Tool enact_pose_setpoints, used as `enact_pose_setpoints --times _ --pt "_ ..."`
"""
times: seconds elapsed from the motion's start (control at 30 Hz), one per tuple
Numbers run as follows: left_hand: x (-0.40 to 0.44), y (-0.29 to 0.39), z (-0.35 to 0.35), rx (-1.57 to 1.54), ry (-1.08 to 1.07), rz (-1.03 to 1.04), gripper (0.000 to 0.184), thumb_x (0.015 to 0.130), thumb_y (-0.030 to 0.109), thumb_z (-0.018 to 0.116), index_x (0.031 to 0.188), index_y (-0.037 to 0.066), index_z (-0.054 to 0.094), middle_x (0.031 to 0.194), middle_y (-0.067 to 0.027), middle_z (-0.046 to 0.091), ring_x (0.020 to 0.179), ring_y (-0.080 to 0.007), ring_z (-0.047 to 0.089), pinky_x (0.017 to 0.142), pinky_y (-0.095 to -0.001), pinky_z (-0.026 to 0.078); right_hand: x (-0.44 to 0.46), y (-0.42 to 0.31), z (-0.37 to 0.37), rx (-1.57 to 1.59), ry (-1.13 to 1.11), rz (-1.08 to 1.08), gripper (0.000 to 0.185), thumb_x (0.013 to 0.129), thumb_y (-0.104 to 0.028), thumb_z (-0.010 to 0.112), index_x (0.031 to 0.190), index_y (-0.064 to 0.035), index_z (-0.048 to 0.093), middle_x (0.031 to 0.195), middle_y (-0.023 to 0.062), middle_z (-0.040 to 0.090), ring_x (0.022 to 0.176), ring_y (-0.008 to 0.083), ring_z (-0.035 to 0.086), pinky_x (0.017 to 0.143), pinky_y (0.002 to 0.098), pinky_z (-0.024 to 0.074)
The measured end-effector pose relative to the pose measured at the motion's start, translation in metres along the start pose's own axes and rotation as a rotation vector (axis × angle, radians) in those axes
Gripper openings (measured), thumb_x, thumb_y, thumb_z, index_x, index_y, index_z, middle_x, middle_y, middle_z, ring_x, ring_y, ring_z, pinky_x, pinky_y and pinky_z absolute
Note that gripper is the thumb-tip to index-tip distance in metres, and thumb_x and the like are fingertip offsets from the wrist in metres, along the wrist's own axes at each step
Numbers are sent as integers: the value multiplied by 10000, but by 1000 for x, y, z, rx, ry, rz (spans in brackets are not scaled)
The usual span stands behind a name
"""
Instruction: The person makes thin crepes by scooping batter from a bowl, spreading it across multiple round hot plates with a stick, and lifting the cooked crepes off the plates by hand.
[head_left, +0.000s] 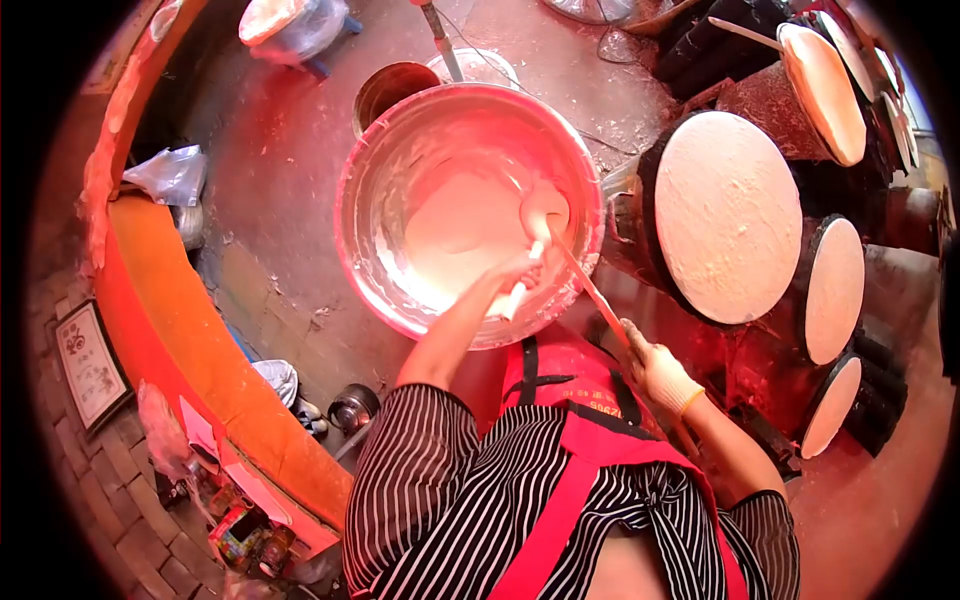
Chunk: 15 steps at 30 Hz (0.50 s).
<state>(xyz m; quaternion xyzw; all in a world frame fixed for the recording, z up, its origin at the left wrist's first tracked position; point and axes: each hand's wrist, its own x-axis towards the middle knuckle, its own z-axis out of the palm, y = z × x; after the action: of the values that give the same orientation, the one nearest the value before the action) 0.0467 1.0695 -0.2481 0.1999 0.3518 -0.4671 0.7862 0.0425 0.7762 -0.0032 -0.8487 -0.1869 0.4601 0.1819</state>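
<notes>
A large metal bowl [352,240] with a reddish rim holds pale batter [455,235]. My bare left hand [516,278] is closed around a narrow whitish tool [538,246] over the bowl's right part; its exact shape is unclear. Beside it, a ladle-like round head [543,207] touches the batter. A long stick [597,298] runs from near that head over the bowl's rim. My right hand [662,374], in a pale glove, is closed around this stick outside the bowl, at lower right.
Round griddles, one with a big pale disc [729,217], stand at the right. One disc at upper right [822,95] is tilted. Behind the bowl are a brown pot [372,98] and a pale container [490,68]. An orange counter [175,290] curves along the left.
</notes>
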Motion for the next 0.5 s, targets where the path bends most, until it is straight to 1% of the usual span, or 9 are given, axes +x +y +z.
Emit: enact_pose_setpoints --times 0.03,0.07,0.13,0.27,0.33,0.37,0.4,0.47,0.5 --pt "-5 -20 18 -140 -3 124 117 938 110 441 849 93 366 579 29 356 417 -26 320 322 -133 275 -14 1 -7 -48 -34 15 600 892 -146 452 1441 -161 210 865 265 610 797 449 591 737 501 461" --pt "-29 -38 50 -449 -112 153 136 945 96 409 814 83 374 595 15 371 428 -31 333 312 -132 268 -29 0 -16 -98 -64 24 624 883 -142 460 1447 -169 194 890 263 610 807 442 595 740 507 461" --pt "-31 -72 53 -603 -447 238 198 957 98 374 761 66 377 614 -4 377 446 -49 359 298 -142 268 -57 9 -22 -153 -79 -26 667 869 -133 471 1457 -190 162 929 255 608 819 425 601 735 507 468" --pt "-115 -105 110 -713 -467 382 329 972 164 365 648 116 343 500 30 314 375 -54 294 327 -167 282 -91 48 -23 -256 18 -287 706 864 -120 462 1469 -239 117 945 222 603 798 382 615 685 482 493" --pt "-162 -121 135 -728 -385 629 181 960 138 385 795 66 371 627 3 358 457 -58 349 328 -163 313 -98 68 -22 -352 85 -398 707 869 -113 445 1471 -261 103 938 203 597 763 358 622 652 468 501" --pt "-189 -126 150 -614 -416 692 121 953 120 400 855 60 364 680 -4 365 494 -60 363 321 -163 316 -97 77 -20 -407 124 -442 709 870 -108 436 1471 -270 95 937 193 592 742 347 625 637 459 504" --pt "-221 -131 178 -584 -285 779 115 949 104 409 850 64 365 669 -6 362 487 -63 355 312 -168 305 -96 81 -20 -460 167 -485 712 872 -103 427 1472 -280 87 936 184 587 720 336 627 621 451 507" --pt "-273 -133 191 -505 -325 776 87 939 84 428 888 66 360 668 -10 367 475 -66 361 303 -168 297 -102 83 -28 -531 291 -592 726 858 -87 429 1472 -287 97 911 163 566 669 308 623 581 442 501" --pt "-304 -135 216 -448 -150 836 91 933 77 443 918 65 355 658 -13 371 457 -67 358 300 -171 295 -104 80 -35 -565 362 -626 723 853 -85 436 1471 -284 118 910 162 564 665 306 621 573 440 499"
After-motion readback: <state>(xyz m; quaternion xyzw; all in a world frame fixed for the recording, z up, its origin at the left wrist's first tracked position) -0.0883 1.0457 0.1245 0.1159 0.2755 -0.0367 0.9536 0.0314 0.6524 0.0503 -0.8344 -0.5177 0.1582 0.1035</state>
